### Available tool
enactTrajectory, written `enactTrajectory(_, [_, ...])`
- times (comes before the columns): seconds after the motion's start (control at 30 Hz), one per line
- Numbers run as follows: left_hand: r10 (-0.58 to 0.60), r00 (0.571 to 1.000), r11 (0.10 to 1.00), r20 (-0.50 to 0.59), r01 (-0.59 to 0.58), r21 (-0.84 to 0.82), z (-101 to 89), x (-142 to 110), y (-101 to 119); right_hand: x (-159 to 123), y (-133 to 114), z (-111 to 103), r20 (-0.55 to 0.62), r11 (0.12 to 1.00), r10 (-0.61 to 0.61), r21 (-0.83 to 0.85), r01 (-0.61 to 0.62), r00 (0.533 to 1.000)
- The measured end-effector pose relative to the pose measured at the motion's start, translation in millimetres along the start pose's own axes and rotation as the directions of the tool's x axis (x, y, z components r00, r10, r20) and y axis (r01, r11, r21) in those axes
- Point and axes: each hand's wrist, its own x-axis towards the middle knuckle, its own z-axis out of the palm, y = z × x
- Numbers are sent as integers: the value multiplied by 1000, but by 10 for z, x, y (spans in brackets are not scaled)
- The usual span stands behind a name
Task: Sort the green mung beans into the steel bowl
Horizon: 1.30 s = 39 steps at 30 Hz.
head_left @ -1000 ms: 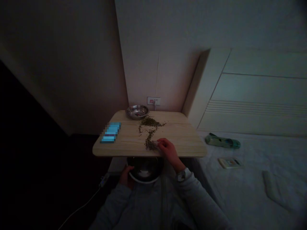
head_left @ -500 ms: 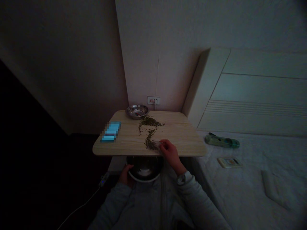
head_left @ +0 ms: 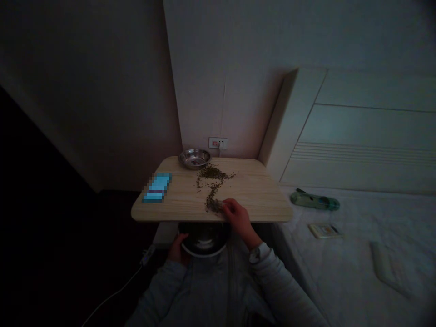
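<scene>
Under the front edge of the wooden table, my left hand (head_left: 177, 249) is closed on the left rim of a large metal bowl (head_left: 205, 247). The table hides the bowl's far side. Small dark green grains, perhaps beans, lie in a far pile (head_left: 211, 172) and a trail that winds down to a near cluster (head_left: 213, 205). At the right of that cluster, my right hand (head_left: 235, 214) is low over the tabletop, fingers pinched on a small pale see-through piece (head_left: 221, 204). In the dim light its kind cannot be made out.
A smaller metal bowl (head_left: 195, 158) stands at the table's back left. A lit phone (head_left: 157, 187) lies on the left of the tabletop (head_left: 259, 190). On the bed to the right are a green bottle-like case (head_left: 315, 200) and another phone-like device (head_left: 325, 230).
My right hand shifted slightly right with the pale piece, then came back left against the near grains. My left hand and the large bowl have barely moved.
</scene>
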Motion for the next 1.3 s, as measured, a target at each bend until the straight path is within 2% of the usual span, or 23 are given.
enactTrajectory(0.23, [56,998,996,-42,-53,66,-1,-19,8,4,18,-14,53,1000,13,11,-13,999])
enactTrajectory(0.47, [-56,998,998,-25,56,23,16,-34,34,17,11,-61,131,953,40,295,-77,991])
enactTrajectory(0.6, [-60,998,997,-9,60,50,4,-36,27,86,-8,-122,131,917,88,377,-132,987])
enactTrajectory(0.77, [-38,998,991,50,31,130,-5,-48,12,233,46,-215,24,943,140,300,-141,990])
enactTrajectory(0.9, [-47,998,974,46,35,223,24,-72,31,266,121,-216,-33,971,97,221,-88,995])
enactTrajectory(1.0, [-9,997,968,74,-10,249,37,-82,50,230,137,-187,-56,989,58,140,-49,997])
enactTrajectory(1.17, [11,996,962,86,-34,271,1,-11,36,173,101,-175,-16,999,15,50,-14,1000])
enactTrajectory(1.3, [46,997,963,67,-62,261,-13,4,37,165,86,-186,33,997,23,78,-26,999])
